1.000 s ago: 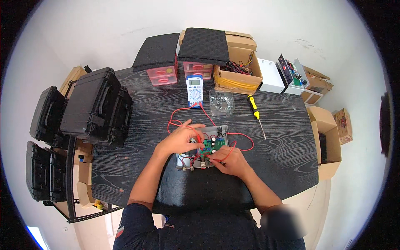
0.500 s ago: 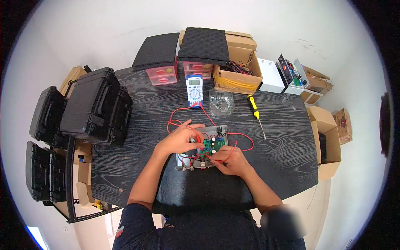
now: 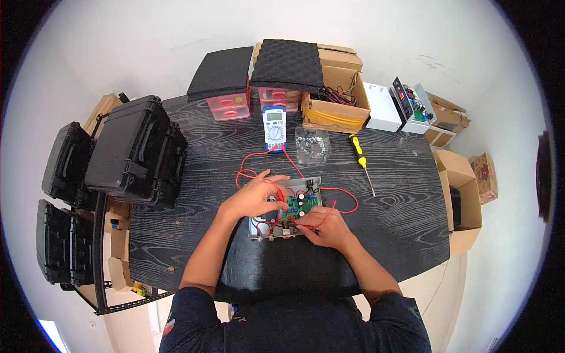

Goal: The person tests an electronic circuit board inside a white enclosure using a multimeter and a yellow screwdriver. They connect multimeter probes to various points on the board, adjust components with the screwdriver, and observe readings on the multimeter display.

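An opened metal case holding a green circuit board [image 3: 307,203] lies on the black table near me. My left hand [image 3: 256,197] is over its left part, fingers closed around a red test probe [image 3: 281,194] that points down at the board. From the right, my right hand [image 3: 328,227] pinches another test probe, whose tip meets the board's near area; my fingers partly hide it. Red leads run from both hands to a blue and white multimeter [image 3: 275,129] standing beyond the case.
Right of the multimeter are a clear tray of small metal parts [image 3: 312,146] and a yellow-black screwdriver [image 3: 361,160]. Behind stand pink drawer units [image 3: 231,107], a cardboard box of wires [image 3: 335,115] and a white case [image 3: 384,109]. Black hard cases [image 3: 126,150] occupy the left side.
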{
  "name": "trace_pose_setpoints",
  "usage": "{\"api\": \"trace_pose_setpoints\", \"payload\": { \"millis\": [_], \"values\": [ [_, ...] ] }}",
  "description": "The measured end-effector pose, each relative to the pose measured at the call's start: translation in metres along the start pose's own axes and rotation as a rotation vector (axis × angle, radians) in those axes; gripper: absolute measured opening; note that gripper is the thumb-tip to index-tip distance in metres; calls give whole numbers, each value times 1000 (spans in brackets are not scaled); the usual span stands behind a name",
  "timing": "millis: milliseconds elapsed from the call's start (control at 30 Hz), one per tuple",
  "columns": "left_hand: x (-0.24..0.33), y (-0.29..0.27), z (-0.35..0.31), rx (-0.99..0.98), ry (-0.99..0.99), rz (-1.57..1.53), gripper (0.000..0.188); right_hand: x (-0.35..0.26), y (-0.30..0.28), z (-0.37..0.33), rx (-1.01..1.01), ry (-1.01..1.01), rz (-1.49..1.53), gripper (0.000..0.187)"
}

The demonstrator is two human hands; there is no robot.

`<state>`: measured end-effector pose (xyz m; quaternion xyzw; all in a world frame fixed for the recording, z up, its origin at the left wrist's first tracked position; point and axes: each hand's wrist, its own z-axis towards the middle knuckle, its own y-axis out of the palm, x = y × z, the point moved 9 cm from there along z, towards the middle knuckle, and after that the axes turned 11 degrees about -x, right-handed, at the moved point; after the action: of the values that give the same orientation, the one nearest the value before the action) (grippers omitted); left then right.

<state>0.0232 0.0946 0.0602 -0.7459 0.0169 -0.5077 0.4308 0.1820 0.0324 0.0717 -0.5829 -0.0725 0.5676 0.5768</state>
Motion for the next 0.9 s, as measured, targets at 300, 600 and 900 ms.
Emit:
{"api": "trace_pose_setpoints", "payload": {
  "millis": [300,600,900],
  "values": [
    [0,0,0,43,-3,3,14,1,2,-3,37,-28,-40,13],
    [6,0,1,8,0,56,15,1,4,-3,24,-34,-47,12],
    [2,2,1,19,-20,69,16,1,4,-6,51,-47,-63,15]
  ]
}}
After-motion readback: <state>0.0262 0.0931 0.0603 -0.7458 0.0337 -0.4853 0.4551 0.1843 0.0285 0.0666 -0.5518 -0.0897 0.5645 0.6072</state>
